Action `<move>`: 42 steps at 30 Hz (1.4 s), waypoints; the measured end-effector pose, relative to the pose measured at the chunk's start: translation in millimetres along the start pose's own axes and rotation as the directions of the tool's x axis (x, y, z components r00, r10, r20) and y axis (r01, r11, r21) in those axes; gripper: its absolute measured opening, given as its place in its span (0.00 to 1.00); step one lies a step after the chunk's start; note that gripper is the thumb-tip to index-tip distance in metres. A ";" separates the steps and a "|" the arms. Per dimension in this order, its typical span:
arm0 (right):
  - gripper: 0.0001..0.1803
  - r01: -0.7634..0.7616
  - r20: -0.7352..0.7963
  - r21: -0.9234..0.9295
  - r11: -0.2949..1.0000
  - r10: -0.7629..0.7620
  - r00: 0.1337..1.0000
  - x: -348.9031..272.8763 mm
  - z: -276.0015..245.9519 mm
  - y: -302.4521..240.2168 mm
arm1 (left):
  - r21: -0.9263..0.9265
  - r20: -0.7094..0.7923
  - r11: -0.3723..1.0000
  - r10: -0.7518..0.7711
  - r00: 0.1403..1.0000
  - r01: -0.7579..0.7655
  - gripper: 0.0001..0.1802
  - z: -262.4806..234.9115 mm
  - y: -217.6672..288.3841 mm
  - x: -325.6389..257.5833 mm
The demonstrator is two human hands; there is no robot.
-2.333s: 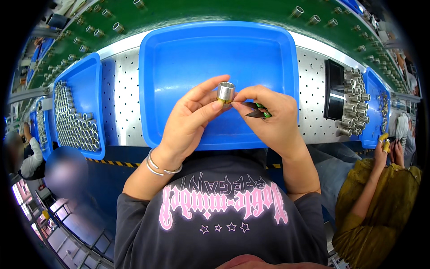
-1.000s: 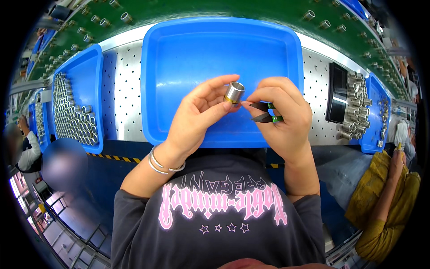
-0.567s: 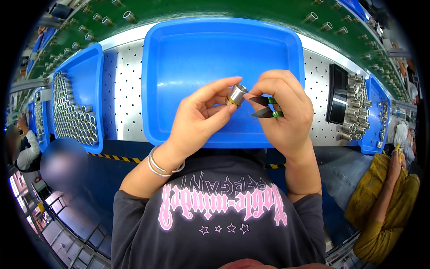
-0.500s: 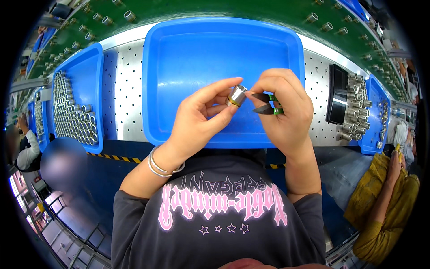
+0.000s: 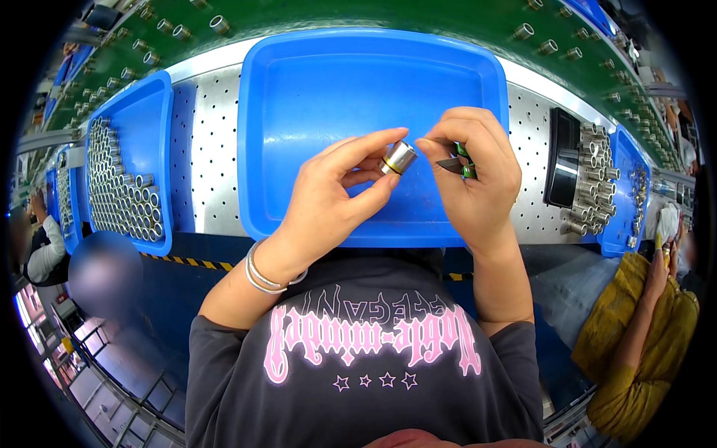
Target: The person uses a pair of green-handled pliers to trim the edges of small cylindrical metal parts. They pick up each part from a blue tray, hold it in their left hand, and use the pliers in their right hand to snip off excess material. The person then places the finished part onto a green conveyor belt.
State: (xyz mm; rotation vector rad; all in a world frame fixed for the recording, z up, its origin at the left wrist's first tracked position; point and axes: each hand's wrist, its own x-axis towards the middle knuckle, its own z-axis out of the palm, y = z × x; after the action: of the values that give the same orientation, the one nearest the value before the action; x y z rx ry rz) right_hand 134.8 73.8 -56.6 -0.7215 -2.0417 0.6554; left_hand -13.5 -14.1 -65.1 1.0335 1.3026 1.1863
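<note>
My left hand [image 5: 336, 183] holds a short silver metal sleeve [image 5: 401, 157] between thumb and fingers, tilted, with a yellowish ring round its lower end. Just right of it is my right hand [image 5: 478, 175], closed round small snips [image 5: 464, 160] with green handles and dark blades. The blades point left toward the sleeve, and a gap separates my right fingertips from it. Both hands are above the near part of a large blue tray [image 5: 358, 41]. My right fingers partly hide the snips.
At the left, a blue tray [image 5: 168, 149] bears rows of metal sleeves [image 5: 123, 190]. On the right are a black flat box [image 5: 562, 157], a cluster of sleeves [image 5: 595, 183] and another blue tray [image 5: 620, 243]. Sleeves stand on a green belt [image 5: 358, 16] beyond. People sit at both sides.
My right hand has drawn slightly away from the sleeve, and the snips' blades have turned and are more covered by my fingers. The sleeve in my left hand has tilted further right.
</note>
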 end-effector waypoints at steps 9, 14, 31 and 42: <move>0.08 -0.014 -0.048 0.014 1.000 0.015 0.999 1.6 3.6 1.3 | 0.002 0.046 1.000 -0.020 0.999 0.020 0.28 -0.7 4.7 -0.2; 0.09 -0.045 -0.024 0.060 0.997 0.046 0.999 0.9 1.9 -4.6 | -0.002 0.076 0.999 -0.047 0.996 0.047 0.32 0.0 7.2 1.0; 0.09 -0.161 0.298 0.292 0.943 0.070 0.952 -2.3 -2.7 -14.6 | 0.215 0.069 0.976 0.031 0.997 -0.046 0.37 1.4 0.0 1.2; 0.09 -0.080 -0.041 0.017 0.997 0.081 0.996 1.5 -0.3 9.0 | 0.104 0.114 0.993 0.042 0.993 -0.054 0.36 8.8 1.0 -6.2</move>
State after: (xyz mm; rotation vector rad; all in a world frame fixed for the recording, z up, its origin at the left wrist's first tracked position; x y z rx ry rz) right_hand 136.6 81.1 -61.7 -0.8052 -1.9762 0.6955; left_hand -4.2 -19.3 -62.9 1.1980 1.2704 1.0879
